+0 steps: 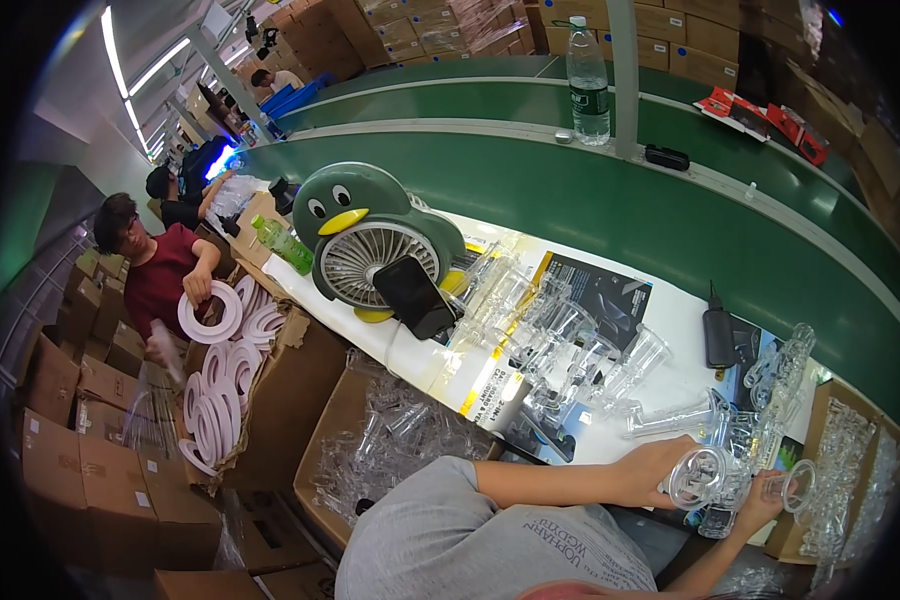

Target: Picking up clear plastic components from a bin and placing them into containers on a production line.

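Observation:
My left hand [662,468] is closed around a clear, glass-like tubular piece with a round flared rim [698,478]. Close to its right, my right hand [756,514] grips a second clear piece ending in a round ring [799,487]. The two pieces are held near each other above the table's front edge; whether they touch I cannot tell. Several similar clear flared tubes [638,362] lie on the white table just beyond my hands. A taller clear tube [790,365] with knobbly sides is among the pieces at the right.
Open cartons of clear pieces stand at the right [820,440] and beside my left side [320,450]. A green penguin-shaped fan [355,180] with a phone [415,297] stands on the table. A green conveyor [530,190] runs behind. A person in red handles white rings [210,310] at left.

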`<act>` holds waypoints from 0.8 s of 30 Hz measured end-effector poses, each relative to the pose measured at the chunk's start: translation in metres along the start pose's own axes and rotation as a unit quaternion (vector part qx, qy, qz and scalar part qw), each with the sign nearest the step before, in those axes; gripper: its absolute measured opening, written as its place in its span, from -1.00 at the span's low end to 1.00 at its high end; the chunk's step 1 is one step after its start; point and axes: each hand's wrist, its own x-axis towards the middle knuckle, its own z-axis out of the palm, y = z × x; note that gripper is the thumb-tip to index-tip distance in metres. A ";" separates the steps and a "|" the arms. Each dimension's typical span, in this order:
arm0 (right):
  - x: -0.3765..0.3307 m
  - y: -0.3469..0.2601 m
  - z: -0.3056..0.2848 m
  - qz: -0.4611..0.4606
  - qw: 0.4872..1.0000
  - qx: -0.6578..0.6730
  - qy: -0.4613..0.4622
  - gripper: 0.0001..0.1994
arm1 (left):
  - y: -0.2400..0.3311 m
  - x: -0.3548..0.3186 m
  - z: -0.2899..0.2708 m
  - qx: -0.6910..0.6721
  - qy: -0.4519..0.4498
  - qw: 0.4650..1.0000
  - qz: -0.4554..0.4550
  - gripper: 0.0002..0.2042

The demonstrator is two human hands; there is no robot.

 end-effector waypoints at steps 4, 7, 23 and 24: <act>0.001 0.008 -0.004 -0.005 1.000 0.011 -0.011 -0.53 | 0.000 0.000 0.000 -0.001 0.002 1.000 0.000 -0.38; 0.001 0.007 -0.003 -0.003 1.000 0.015 -0.008 -0.54 | -0.001 0.000 0.000 -0.002 -0.001 1.000 0.000 -0.38; 0.003 0.003 -0.002 -0.019 1.000 0.006 -0.010 -0.62 | -0.003 -0.001 0.002 -0.011 0.006 1.000 -0.005 -0.38; 0.003 0.002 -0.001 -0.019 1.000 0.006 -0.010 -0.62 | -0.003 -0.001 0.002 -0.011 0.006 1.000 -0.005 -0.38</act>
